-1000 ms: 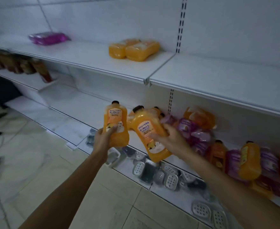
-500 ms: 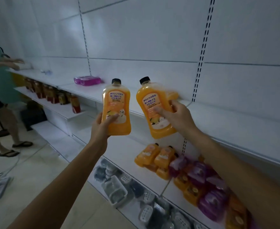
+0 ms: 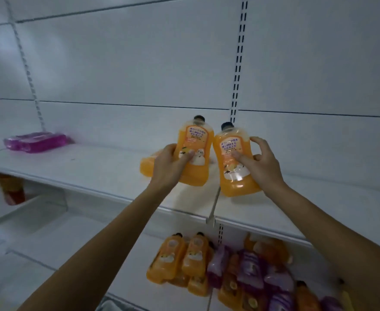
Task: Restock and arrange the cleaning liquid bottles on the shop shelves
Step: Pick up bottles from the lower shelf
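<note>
A white back wall [image 3: 139, 63] with slotted uprights fills most of the view. Across it runs the upper shelf [image 3: 72, 167], white and mostly bare. Below it the lower shelf [image 3: 94, 248] carries a jumble of orange and purple bottles [image 3: 240, 272], some lying, some leaning on one another.

At the far left of the upper shelf lies a pink pack [image 3: 36, 142] on its side. Near the shelf's middle another orange bottle [image 3: 147, 164] lies flat, partly hidden behind the left hand.

The left hand [image 3: 170, 167] wraps the left bottle [image 3: 195, 153], thumb across the label, fingers behind it. This bottle stands nearly upright, black cap up, its base low over the shelf; whether it touches is unclear. The right hand [image 3: 260, 164] grips the right bottle [image 3: 233, 160], thumb on the label and fingers curled round the right edge. This bottle tilts slightly left, just beside the other, over the seam between two shelf panels.
</note>
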{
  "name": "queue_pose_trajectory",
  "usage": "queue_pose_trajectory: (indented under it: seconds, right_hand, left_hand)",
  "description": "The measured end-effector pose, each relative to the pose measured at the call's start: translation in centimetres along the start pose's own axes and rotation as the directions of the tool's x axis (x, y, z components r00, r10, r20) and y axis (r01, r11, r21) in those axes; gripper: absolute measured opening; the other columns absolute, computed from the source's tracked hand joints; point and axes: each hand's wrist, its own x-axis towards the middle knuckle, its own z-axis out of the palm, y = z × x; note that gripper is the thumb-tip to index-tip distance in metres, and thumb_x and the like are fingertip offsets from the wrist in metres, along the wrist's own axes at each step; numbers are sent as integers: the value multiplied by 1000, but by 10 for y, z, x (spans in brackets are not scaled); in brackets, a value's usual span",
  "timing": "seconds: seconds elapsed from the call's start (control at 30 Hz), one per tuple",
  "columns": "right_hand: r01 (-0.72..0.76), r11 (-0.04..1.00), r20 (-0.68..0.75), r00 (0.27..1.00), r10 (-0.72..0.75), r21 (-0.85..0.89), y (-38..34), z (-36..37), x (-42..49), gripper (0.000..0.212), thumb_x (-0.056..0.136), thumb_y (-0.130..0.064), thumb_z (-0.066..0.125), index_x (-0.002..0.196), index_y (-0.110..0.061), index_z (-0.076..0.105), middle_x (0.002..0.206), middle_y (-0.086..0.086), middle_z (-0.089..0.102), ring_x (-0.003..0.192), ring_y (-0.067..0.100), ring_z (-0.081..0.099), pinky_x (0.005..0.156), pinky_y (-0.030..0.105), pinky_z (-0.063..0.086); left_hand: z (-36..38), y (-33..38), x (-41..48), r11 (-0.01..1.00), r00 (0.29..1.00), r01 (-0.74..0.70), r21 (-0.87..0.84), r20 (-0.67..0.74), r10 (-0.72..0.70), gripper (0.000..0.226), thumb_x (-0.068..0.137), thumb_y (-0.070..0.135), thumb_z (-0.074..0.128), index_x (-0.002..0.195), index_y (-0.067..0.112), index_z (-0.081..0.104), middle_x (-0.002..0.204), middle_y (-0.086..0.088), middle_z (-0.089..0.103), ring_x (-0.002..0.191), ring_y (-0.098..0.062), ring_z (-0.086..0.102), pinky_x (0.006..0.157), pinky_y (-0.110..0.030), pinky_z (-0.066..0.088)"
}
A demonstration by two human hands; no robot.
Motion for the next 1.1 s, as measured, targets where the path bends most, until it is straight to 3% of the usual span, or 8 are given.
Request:
queue_pose_trajectory:
  seconds: [0.13, 0.27, 0.47, 0.53, 0.63, 0.73, 0.93, 1.1]
  right_hand:
    - [-129, 992, -103, 986, 128, -7, 22, -5, 24, 61, 81, -43, 68, 134, -31, 40, 123, 4, 58, 104, 25, 60, 80, 32, 48]
    - [-284, 958, -131, 951, 278, -29, 42, -9, 36, 57, 85, -37, 65, 136, -25, 43, 130, 3, 53, 114, 27, 55, 95, 41, 47]
    - [-393, 913, -151, 914, 376, -107, 60, 6, 48, 43, 93, -37, 52, 130, -16, 51, 128, 8, 55, 104, 23, 51, 84, 32, 39]
    - [-393, 913, -186, 910, 370, -107, 61, 12, 50, 40, 95, -34, 49, 130, -16, 50, 128, 10, 54, 99, 22, 49, 81, 31, 38]
    - [-383, 916, -216, 911, 352, -122, 60, 17, 51, 37, 96, -29, 47, 128, -13, 52, 126, 11, 55, 95, 22, 49, 78, 29, 37]
    - [-375, 911, -234, 914, 331, -174, 60, 16, 46, 35, 97, -28, 45, 126, -11, 54, 126, 11, 55, 95, 21, 49, 80, 29, 38]
    - [-360, 894, -81, 933, 352, -267, 53, 3, 44, 56, 95, -40, 49, 145, -22, 34, 147, 3, 39, 126, 22, 44, 99, 31, 38]
    - [-328, 882, 3, 937, 349, -338, 48, 25, 53, 70, 84, -48, 61, 145, -28, 33, 146, 2, 39, 128, 24, 42, 100, 33, 39]
  left_hand:
    - [41, -8, 33, 995, 991, -61, 73, 125, 52, 46, 94, 30, 53, 134, 13, 37, 114, -2, 54, 95, -15, 51, 78, -29, 43]
    - [67, -29, 52, 973, 953, -154, 170, 287, 100, 50, 95, 29, 51, 137, 10, 32, 126, -9, 57, 104, -21, 57, 83, -32, 48]
    - [78, -36, 66, 734, 838, -500, 460, 469, 278, 49, 97, 37, 43, 137, 12, 30, 122, -13, 57, 111, -28, 54, 94, -39, 41]
    - [80, -36, 73, 618, 865, -486, 619, 444, 235, 46, 97, 41, 37, 133, 12, 34, 116, -12, 61, 112, -30, 54, 102, -44, 33]
    - [75, -41, 84, 620, 926, -327, 713, 374, 58, 37, 97, 35, 32, 117, 6, 45, 118, -18, 59, 115, -34, 49, 105, -48, 31]
    - [71, -46, 86, 591, 933, -307, 746, 359, 32, 47, 95, 38, 33, 121, 2, 50, 135, -18, 44, 130, -34, 35, 111, -49, 25]
    - [60, -46, 75, 462, 833, -503, 731, 553, 32, 79, 81, 74, 30, 132, 15, 42, 137, -10, 46, 131, -34, 35, 107, -65, 17]
    - [56, -53, 78, 368, 765, -597, 713, 644, -7, 102, 68, 84, 43, 143, 18, 21, 148, -9, 32, 138, -35, 25, 105, -69, 15]
